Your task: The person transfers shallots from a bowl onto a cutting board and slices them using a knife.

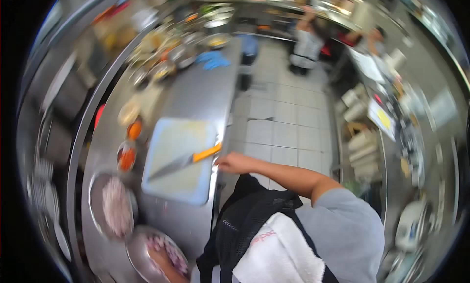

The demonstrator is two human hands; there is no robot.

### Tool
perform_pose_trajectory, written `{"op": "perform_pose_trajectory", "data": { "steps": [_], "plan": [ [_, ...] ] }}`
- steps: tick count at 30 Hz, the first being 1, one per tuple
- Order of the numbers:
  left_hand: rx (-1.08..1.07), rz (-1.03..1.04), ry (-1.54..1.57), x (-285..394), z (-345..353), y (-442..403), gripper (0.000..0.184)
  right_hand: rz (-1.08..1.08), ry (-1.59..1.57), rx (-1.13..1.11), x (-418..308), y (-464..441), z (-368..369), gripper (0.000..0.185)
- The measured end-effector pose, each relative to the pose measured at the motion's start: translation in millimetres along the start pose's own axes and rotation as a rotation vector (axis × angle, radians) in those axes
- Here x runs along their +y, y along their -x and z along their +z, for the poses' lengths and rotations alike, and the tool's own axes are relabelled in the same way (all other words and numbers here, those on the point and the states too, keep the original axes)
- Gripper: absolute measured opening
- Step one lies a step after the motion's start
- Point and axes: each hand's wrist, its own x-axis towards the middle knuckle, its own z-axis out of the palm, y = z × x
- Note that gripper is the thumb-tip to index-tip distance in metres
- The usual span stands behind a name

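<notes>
While LH (pixel 159 257) is in bowl (pixel 138 252), RH (pixel 234 162) nr knife (pixel 185 162)

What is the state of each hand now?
Left hand: inside a round metal bowl of pinkish chopped pieces; grip cannot be told.
Right hand: near a long orange-handled knife, not holding it; open or closed unclear.

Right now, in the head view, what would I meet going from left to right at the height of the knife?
Container of orange-red food, white cutting board bearing the knife, your right hand, tiled floor, pale stacked objects.
</notes>
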Motion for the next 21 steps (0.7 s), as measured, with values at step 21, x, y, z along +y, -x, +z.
{"op": "perform_pose_trajectory", "data": {
  "steps": [21],
  "plan": [
    [0.178, -0.181, 0.616, 210.0, 71.3, -131.4, 0.014, -0.181, 0.240, -0.156, 63.5, -130.5, 30.5, 0.047]
  ]
}}
